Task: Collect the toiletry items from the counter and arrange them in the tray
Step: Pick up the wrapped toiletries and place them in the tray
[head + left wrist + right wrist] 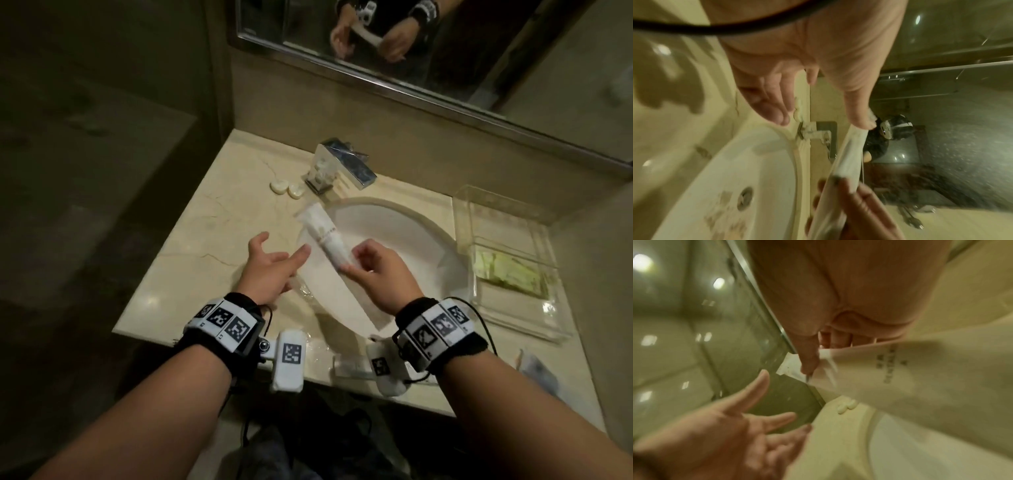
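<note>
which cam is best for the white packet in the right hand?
Head view: the whole packet shows, pinched at its near end by the right hand above the sink, left hand open beside it. Right wrist shows it close, blurred, print half legible. Left wrist shows a blurred strip.

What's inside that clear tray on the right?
The clear tray holds a yellow-green packet near its front. The rest looks bare, though glare blurs its near end.

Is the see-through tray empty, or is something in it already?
Not empty. The tray already holds a yellow-green packet lying flat at its near end; the rest looks bare.
</note>
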Motion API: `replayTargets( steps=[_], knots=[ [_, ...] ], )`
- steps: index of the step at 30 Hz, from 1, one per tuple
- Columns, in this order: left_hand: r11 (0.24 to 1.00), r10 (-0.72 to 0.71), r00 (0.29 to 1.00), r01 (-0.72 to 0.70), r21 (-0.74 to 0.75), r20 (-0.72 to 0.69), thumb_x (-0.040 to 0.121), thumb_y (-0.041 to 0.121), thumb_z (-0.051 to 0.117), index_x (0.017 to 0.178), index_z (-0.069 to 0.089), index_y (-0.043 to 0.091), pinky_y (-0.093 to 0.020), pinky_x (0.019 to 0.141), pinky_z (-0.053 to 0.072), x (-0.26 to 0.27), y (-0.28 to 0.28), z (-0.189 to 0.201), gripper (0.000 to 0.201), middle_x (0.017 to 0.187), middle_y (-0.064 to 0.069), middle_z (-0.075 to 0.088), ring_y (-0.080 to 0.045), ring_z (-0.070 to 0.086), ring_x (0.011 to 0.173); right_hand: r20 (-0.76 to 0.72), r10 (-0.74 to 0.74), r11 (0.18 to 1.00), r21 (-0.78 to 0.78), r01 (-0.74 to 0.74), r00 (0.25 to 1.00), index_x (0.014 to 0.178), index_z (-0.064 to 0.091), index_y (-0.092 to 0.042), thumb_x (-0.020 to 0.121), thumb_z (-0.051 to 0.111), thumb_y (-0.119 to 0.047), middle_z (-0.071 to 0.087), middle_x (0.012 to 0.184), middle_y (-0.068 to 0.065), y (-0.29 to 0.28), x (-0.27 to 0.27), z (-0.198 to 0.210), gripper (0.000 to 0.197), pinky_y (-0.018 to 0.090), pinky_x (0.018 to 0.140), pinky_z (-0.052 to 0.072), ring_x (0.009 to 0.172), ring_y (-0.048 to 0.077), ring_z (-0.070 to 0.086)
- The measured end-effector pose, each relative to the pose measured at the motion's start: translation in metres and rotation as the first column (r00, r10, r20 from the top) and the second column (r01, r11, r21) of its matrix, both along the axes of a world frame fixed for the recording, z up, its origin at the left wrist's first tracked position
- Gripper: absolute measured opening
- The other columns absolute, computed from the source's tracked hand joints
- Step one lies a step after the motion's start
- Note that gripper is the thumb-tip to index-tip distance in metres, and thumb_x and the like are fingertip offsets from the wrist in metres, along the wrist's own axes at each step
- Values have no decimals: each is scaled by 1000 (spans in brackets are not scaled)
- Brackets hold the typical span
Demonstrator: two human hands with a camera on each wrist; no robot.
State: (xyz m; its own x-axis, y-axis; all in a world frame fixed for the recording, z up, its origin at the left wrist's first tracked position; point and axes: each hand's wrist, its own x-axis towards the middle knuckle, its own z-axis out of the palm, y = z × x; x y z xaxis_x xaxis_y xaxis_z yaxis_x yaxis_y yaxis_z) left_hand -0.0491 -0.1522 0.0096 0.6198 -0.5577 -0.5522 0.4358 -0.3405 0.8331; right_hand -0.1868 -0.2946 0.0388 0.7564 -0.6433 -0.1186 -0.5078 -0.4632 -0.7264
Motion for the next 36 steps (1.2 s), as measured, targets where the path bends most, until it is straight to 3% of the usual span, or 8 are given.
replayTargets(
  steps=[5, 10, 14, 19, 24, 30, 33, 36],
  knots=[
    [965, -90, 992, 64, -253, -93, 92, 22, 62, 91, 65, 16, -22, 67, 56, -31, -26, 12, 7, 95, -5, 71, -14, 68, 81, 90, 62, 978, 191, -78, 994, 90, 68, -13, 84, 72, -22, 69, 82, -4, 7, -5, 6, 11, 26, 73, 51, 73, 9, 62],
    [991, 13, 1000, -12, -132, 5, 92, 23, 62, 80, 65, 10, -28, 71, 58, -17, -25, -4, 17, 81, -5, 66, -15, 63, 69, -111, -15, 998, -59, 8, 994, 95, 65, -20, 85, 69, -32, 64, 89, -11, -1, -48, -11, 16, 12, 68, 44, 79, 2, 58],
    [992, 81, 997, -80, -96, 9, 90, 24, 66, 80, 65, 9, -26, 67, 56, -10, -18, -12, 18, 67, -1, 57, -9, 52, 52, -616, 228, 925, -104, -365, 754, 107, 61, -22, 83, 68, -32, 61, 108, -1, 6, -94, -48, 27, 28, 83, 45, 101, 19, 56],
    [993, 84, 996, -84, -78, 7, 89, 25, 68, 88, 69, 10, -22, 62, 56, -14, -20, -15, 15, 70, -1, 60, -9, 53, 53, -751, 229, 854, -150, -497, 620, 115, 54, -21, 81, 65, -30, 55, 120, 2, 18, -113, -76, 38, 37, 90, 40, 112, 27, 49],
    [995, 87, 996, -86, -51, 12, 91, 24, 65, 82, 64, 7, -28, 68, 57, -18, -24, -18, 19, 71, -5, 60, -12, 55, 55, -670, 192, 886, -195, -420, 717, 108, 59, -17, 88, 55, -26, 58, 112, 5, 13, -118, -78, 22, 37, 86, 40, 107, 28, 51],
    [993, 93, 995, -94, -74, -27, 92, 14, 62, 88, 57, 12, -23, 57, 58, -30, -34, -17, 7, 76, -8, 62, -14, 59, 60, -349, -109, 981, -191, 43, 931, 77, 39, -17, 93, 56, -25, 50, 65, -3, -21, -129, -49, 25, 25, 52, 34, 67, 25, 52],
    [993, 55, 993, -66, -99, -108, 91, 9, 63, 87, 58, 11, -27, 64, 60, -45, -48, -10, 6, 80, -7, 64, -16, 63, 66, -153, -257, 965, -93, 245, 954, 79, 39, -16, 97, 49, -28, 60, 76, 10, -32, -128, -28, 24, 39, 63, 47, 77, 29, 61],
    [993, -2, 987, -17, -115, -162, 87, 4, 66, 83, 58, 6, -36, 74, 60, -64, -66, -3, 9, 82, -10, 62, -22, 65, 78, -32, -184, 983, 5, 184, 982, 79, 41, -24, 99, 45, -26, 61, 80, 5, -32, -122, -5, 20, 37, 67, 48, 77, 23, 60]
  ],
)
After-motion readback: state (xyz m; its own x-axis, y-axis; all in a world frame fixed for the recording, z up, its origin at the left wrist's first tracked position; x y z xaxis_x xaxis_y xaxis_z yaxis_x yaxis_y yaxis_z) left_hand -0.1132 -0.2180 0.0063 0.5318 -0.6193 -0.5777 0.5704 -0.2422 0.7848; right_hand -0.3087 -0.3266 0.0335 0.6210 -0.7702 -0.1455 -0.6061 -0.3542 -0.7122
